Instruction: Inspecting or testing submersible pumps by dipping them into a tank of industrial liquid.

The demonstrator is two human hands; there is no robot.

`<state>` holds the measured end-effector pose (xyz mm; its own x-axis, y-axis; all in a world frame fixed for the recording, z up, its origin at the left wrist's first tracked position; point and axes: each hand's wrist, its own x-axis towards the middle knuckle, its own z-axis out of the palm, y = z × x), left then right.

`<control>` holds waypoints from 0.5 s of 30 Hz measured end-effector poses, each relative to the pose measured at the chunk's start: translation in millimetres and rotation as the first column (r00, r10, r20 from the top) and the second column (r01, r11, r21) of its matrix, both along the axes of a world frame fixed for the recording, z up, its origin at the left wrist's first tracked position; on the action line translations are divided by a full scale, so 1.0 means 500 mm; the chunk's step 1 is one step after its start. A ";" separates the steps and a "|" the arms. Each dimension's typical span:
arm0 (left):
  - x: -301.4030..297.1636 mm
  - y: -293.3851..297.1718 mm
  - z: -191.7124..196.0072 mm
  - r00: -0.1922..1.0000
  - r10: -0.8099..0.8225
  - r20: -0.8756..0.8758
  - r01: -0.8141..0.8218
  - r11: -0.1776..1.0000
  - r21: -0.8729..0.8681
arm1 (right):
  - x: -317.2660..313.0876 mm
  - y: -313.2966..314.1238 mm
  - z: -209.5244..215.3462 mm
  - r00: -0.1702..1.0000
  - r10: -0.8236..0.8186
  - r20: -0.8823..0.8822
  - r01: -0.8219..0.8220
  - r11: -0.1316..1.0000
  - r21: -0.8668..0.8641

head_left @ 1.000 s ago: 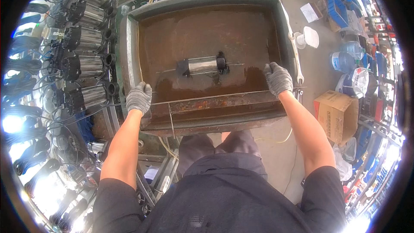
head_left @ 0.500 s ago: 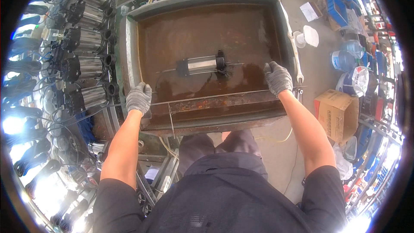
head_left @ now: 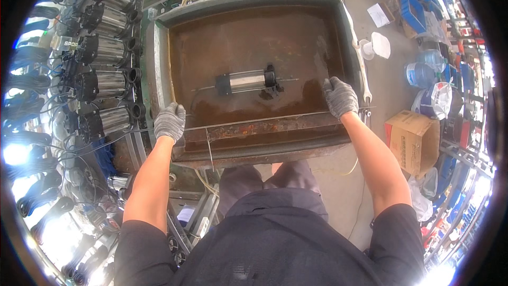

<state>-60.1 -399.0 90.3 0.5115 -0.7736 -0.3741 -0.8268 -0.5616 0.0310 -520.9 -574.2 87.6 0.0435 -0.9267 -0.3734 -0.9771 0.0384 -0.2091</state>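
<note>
A metal-cased cylindrical motor or pump (head_left: 247, 80) with black ends lies in the brown liquid of a wide rectangular metal tank (head_left: 163, 58). Thin straight pieces stick out from both its ends. My left hand (head_left: 170, 121), in a grey glove, is closed at the tank's near left side. Also gloved, my right hand (head_left: 341, 98) is closed over the tank's right part, apart from the motor. A thin rod (head_left: 254, 120) crosses the tank above a rusty crossbar (head_left: 248, 128) and passes close to both hands. What my curled fingers hold, if anything, is hidden.
A large wrench (head_left: 364, 71) lies along the tank's right rim, near a white round-topped object (head_left: 380, 45). An open cardboard box (head_left: 414, 143) and water jugs (head_left: 420, 75) stand on the right. Rows of similar motors (head_left: 106, 85) with black cables fill the left.
Reflections on the liquid have shifted, and the motor sits very slightly lower in the picture. Both hands stay nearly where they were, still closed.
</note>
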 end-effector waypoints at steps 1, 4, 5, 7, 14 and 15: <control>0.000 0.000 0.000 1.000 0.004 -0.005 -0.004 1.000 0.004 | 0.001 0.000 -0.001 1.000 0.002 0.010 -0.002 1.000 0.026; 0.004 0.003 -0.005 1.000 -0.003 -0.002 0.003 1.000 -0.008 | 0.001 0.000 -0.001 0.999 0.023 0.024 -0.023 1.000 -0.001; 0.005 0.004 -0.007 1.000 -0.024 -0.007 0.024 0.999 -0.023 | 0.001 0.000 0.000 1.000 0.018 0.023 -0.018 1.000 0.004; 0.007 0.007 -0.011 1.000 -0.020 0.013 0.021 0.999 -0.034 | 0.001 0.000 0.001 1.000 0.014 0.022 -0.015 1.000 0.009; 0.002 0.000 -0.003 1.000 -0.011 -0.018 0.011 1.000 -0.009 | 0.002 0.002 0.001 0.999 -0.002 0.049 0.002 1.000 -0.002; 0.001 -0.001 0.001 1.000 0.000 -0.003 0.000 1.000 -0.003 | 0.003 0.002 0.001 0.999 -0.021 0.043 0.022 1.000 -0.023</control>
